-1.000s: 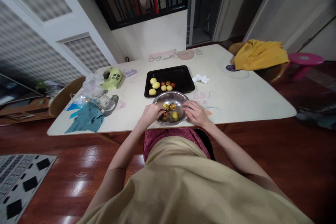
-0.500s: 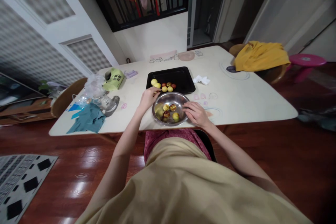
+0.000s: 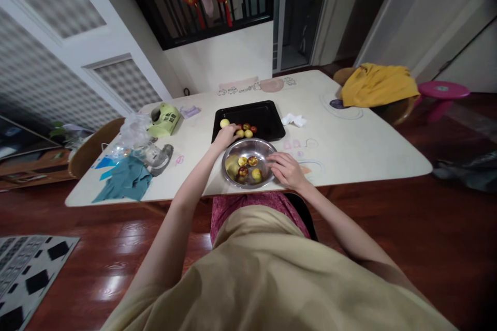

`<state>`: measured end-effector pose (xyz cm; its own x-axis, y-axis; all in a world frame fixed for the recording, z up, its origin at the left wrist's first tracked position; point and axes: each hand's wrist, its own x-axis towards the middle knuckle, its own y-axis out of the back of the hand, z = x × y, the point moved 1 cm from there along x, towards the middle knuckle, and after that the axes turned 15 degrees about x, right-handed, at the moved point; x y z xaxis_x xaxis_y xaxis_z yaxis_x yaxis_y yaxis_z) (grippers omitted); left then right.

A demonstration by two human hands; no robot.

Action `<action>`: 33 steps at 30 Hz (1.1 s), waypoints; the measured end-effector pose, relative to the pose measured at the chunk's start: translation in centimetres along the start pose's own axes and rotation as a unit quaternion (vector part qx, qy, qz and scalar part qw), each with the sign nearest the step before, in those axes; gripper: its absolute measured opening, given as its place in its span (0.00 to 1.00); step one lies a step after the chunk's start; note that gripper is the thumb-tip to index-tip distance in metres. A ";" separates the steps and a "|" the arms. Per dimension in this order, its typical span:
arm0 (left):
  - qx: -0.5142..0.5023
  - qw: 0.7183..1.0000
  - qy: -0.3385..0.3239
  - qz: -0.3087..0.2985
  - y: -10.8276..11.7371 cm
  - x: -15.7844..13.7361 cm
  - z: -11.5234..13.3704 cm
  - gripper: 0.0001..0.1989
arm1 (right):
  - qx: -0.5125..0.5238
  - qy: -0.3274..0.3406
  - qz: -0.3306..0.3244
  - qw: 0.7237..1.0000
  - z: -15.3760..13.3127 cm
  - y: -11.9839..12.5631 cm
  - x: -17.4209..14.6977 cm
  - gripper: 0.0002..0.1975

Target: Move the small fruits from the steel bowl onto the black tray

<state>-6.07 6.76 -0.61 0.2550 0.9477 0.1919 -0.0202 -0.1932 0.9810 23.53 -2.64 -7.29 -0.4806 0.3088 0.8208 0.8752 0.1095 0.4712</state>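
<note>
A shiny metal bowl (image 3: 229,178) stands at the table's near edge, holding several yellow-green and reddish-brown jujubes (image 3: 252,161). Just behind it lies a black baking tray (image 3: 266,119) with more jujubes (image 3: 248,134) along its near-left side. My left hand (image 3: 226,137) reaches over the tray's near edge, its fingers curled down around a pale jujube that they mostly cover. At the bowl's right side, my right hand (image 3: 288,169) grips the rim, fingertips over the inside edge.
A crumpled white tissue (image 3: 295,120) lies right of the tray. On the left of the white table (image 3: 361,150) are a green package (image 3: 165,120), clear plastic bags (image 3: 135,129) and a teal cloth (image 3: 126,178). Yellow fabric (image 3: 378,85) covers a chair at right.
My left hand has moved forward from the tray's near edge onto the jujubes, covering one that showed before. My right hand stays at the bowl rim. The view has shifted slightly.
</note>
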 end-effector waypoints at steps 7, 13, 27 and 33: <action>-0.040 0.999 -0.025 -0.012 -0.4 0.2 -0.1 0.15 | -0.011 0.027 0.011 1.000 -0.2 0.1 0.1 0.15; -0.130 0.989 -0.054 0.036 -0.9 0.2 -0.2 0.18 | -0.003 0.018 0.007 1.000 -0.1 0.0 0.1 0.15; -0.243 0.957 -0.109 0.117 4.6 -5.9 6.7 0.16 | -0.006 0.018 0.017 1.000 -0.2 0.0 0.1 0.15; -0.194 0.964 -0.173 0.051 3.3 -7.1 9.7 0.14 | -0.015 -0.007 0.021 1.000 -0.2 0.2 0.0 0.16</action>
<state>1.40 -3.10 0.91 0.5391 0.7742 0.3317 -0.4044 -0.1075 0.9082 23.69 -2.79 -7.20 -0.4417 0.3263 0.8357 0.8927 0.0674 0.4455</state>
